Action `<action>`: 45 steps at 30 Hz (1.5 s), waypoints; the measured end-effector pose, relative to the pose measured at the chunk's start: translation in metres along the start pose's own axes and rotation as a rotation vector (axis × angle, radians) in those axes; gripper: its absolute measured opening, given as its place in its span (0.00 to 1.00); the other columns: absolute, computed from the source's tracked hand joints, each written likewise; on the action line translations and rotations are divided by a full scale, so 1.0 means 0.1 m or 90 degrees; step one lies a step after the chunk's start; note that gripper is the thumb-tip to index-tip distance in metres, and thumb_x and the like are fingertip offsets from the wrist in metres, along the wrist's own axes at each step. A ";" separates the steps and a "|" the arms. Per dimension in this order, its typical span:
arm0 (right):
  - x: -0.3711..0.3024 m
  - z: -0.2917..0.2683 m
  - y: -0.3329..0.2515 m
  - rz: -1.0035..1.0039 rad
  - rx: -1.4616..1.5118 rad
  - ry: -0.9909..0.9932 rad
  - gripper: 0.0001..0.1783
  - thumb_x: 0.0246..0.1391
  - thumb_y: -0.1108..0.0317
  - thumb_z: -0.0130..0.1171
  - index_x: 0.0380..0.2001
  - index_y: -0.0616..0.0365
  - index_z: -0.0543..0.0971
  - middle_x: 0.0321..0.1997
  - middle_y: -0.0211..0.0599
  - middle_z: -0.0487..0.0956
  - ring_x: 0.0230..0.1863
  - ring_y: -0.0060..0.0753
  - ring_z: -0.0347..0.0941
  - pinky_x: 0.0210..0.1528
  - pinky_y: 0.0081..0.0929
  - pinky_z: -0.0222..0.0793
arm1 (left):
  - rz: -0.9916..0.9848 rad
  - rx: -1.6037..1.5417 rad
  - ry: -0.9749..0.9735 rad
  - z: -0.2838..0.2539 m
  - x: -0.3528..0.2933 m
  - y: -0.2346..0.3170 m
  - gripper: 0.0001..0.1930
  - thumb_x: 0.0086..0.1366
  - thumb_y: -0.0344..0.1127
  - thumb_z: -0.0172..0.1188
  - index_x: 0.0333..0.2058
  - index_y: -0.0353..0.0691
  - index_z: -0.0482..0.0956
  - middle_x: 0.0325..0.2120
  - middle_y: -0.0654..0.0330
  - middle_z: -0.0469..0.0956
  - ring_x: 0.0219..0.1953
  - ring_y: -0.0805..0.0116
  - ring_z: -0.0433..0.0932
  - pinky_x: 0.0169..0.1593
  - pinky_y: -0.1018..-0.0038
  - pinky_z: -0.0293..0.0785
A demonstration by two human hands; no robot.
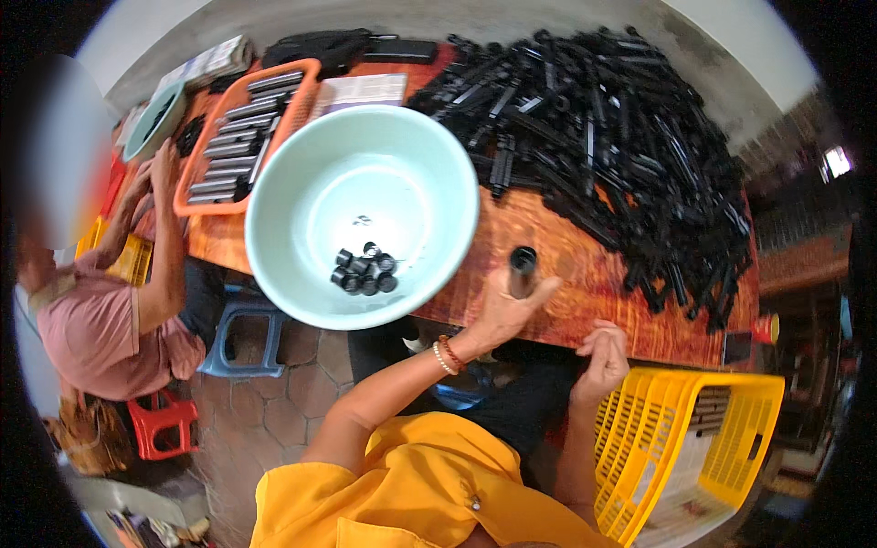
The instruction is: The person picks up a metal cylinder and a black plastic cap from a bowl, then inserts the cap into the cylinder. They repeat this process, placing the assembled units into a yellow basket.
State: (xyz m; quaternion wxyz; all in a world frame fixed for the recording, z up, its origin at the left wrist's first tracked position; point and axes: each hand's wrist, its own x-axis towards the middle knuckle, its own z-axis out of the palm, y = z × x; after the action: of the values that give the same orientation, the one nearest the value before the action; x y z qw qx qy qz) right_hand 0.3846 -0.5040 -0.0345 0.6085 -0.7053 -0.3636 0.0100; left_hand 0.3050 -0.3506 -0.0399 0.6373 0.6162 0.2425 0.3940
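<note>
Reddish wooden tabletop (480, 239), held black tube (523, 259), hexagonal floor tiles (290, 397), grey wall (438, 18)

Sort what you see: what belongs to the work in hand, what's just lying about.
Seems part of the work:
- black tube in the left hand
- heap of black pieces
- pale blue basin, black caps inside

Seems just lying about:
- blue stool
- red stool
- brown bag
</note>
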 end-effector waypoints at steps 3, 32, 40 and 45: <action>0.31 0.13 -0.25 -0.054 -0.079 0.034 0.06 0.55 0.76 0.48 0.28 0.66 0.73 0.34 0.39 0.68 0.42 0.36 0.67 0.49 0.31 0.62 | 0.159 0.042 -0.023 -0.16 0.13 -0.01 0.14 0.54 0.30 0.66 0.18 0.39 0.67 0.14 0.66 0.64 0.19 0.77 0.62 0.24 0.75 0.61; 0.43 3.01 -0.96 -0.505 -0.381 -0.852 0.09 0.42 0.78 0.54 0.30 0.62 0.78 0.37 0.47 0.74 0.38 0.45 0.76 0.38 0.38 0.74 | 0.121 0.044 -0.110 -0.31 0.19 -0.36 0.12 0.56 0.33 0.56 0.25 0.37 0.60 0.18 0.56 0.61 0.23 0.64 0.61 0.29 0.66 0.60; 0.46 2.87 -0.95 -0.540 -0.452 -0.824 0.06 0.43 0.74 0.55 0.27 0.57 0.79 0.29 0.42 0.77 0.36 0.40 0.75 0.39 0.36 0.66 | 0.147 0.022 -0.066 -0.24 0.22 -0.26 0.13 0.56 0.32 0.57 0.24 0.37 0.60 0.16 0.54 0.60 0.20 0.64 0.61 0.27 0.63 0.60; 0.57 2.52 -1.09 -0.460 -0.158 -0.631 0.07 0.41 0.72 0.56 0.28 0.60 0.75 0.28 0.40 0.74 0.34 0.43 0.72 0.39 0.39 0.67 | 0.137 0.013 -0.048 -0.18 0.26 -0.36 0.16 0.58 0.36 0.61 0.22 0.39 0.61 0.14 0.55 0.56 0.17 0.64 0.56 0.23 0.67 0.57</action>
State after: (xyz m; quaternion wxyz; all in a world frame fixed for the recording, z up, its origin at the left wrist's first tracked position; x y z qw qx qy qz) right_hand 0.2565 -0.2603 0.0187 0.2462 -0.5144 -0.8168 0.0872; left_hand 0.3129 -0.3168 -0.0727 0.5941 0.6593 0.1548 0.4341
